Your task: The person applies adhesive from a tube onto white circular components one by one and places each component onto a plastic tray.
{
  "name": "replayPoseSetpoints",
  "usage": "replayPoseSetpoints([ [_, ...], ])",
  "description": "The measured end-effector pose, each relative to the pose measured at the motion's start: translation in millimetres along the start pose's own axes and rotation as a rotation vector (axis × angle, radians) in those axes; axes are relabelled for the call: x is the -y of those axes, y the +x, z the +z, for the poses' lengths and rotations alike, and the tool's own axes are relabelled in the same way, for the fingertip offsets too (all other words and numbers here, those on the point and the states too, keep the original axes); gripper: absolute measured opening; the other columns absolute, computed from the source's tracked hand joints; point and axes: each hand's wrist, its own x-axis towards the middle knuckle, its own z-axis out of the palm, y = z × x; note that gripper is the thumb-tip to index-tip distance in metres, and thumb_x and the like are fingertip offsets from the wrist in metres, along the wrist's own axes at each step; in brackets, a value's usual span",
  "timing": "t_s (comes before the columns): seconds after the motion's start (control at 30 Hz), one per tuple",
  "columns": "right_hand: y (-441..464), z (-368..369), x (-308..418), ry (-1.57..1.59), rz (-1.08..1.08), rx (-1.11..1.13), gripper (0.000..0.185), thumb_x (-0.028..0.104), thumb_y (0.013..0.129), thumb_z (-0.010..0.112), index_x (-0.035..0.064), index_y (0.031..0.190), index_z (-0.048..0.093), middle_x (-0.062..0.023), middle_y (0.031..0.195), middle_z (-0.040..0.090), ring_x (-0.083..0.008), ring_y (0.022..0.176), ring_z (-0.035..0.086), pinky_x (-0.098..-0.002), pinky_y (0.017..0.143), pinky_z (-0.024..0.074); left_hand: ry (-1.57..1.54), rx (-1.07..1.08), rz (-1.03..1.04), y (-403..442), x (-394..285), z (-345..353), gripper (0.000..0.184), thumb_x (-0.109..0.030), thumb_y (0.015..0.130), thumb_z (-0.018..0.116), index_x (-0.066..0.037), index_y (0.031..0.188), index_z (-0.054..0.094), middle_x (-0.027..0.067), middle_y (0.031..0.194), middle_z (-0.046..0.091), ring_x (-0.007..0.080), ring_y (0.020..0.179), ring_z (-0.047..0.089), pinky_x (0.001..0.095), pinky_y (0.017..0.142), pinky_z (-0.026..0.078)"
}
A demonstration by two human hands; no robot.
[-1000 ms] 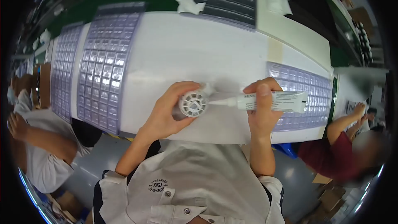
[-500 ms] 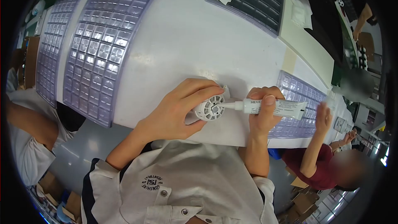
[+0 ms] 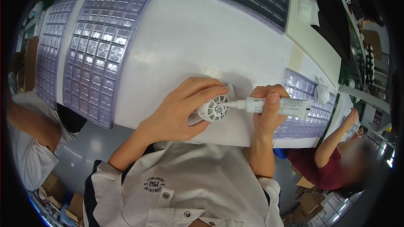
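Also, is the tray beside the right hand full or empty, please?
Nearly empty: the tray holds one white part; other visible pockets look bare.

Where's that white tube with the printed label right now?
In the head view, right of centre: the tube is in the right hand, its nozzle reaching the round white part in the left hand.

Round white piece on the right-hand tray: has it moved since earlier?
Yes, the white piece has come onto the tray's far right corner, bare at first.
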Motion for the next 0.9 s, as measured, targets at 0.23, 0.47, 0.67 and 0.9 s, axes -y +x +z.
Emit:
replayPoseSetpoints([
  [0.23,-1.5,-3.7,1.1,0.019,0.034,-0.046,0.036,0.032,0.092,0.065,0.0015,0.075,0.058,-0.0088,0.066,0.062,-0.0113,0.052,0.052,-0.0257,0.049,0.0412,0.014,-0.004,-0.003,-0.8,0.4,0.6,0.058,0.001,0.065,0.071,-0.003,0.122,0.059,0.0128,0.125,0.057,0.0298,0.111,0.057,0.0372,0.093,0.049],
  [0.47,-1.2,-6.2,3.6,0.145,-0.009,-0.08,0.035,0.031,0.09,0.066,0.0012,0.073,0.06,-0.0093,0.066,0.065,-0.011,0.055,0.055,-0.0252,0.053,0.0438,-0.001,-0.095,-0.018,-4.1,3.5,5.7,0.063,0.001,0.065,0.071,-0.006,0.126,0.057,0.0122,0.125,0.056,0.0314,0.112,0.056,0.0386,0.092,0.049],
  [0.67,-1.9,-5.7,7.3,0.024,-0.006,-0.009,0.032,0.028,0.089,0.067,0.0014,0.073,0.062,-0.0097,0.067,0.066,-0.0121,0.057,0.057,-0.026,0.056,0.0462,0.006,-0.105,-0.03,-2.8,2.6,6.4,0.064,0.001,0.065,0.073,-0.006,0.127,0.056,0.013,0.124,0.057,0.0315,0.111,0.057,0.0379,0.092,0.049],
  [0.9,-1.4,-4.1,7.4,0.02,0.017,-0.026,0.034,0.03,0.09,0.068,0.0019,0.073,0.058,-0.0093,0.065,0.062,-0.0148,0.056,0.056,-0.0272,0.053,0.0439,0.007,-0.101,-0.044,-4.4,2.4,6.8,0.065,0.0,0.066,0.074,-0.006,0.127,0.056,0.0132,0.125,0.057,0.0317,0.112,0.057,0.0379,0.093,0.049],
])
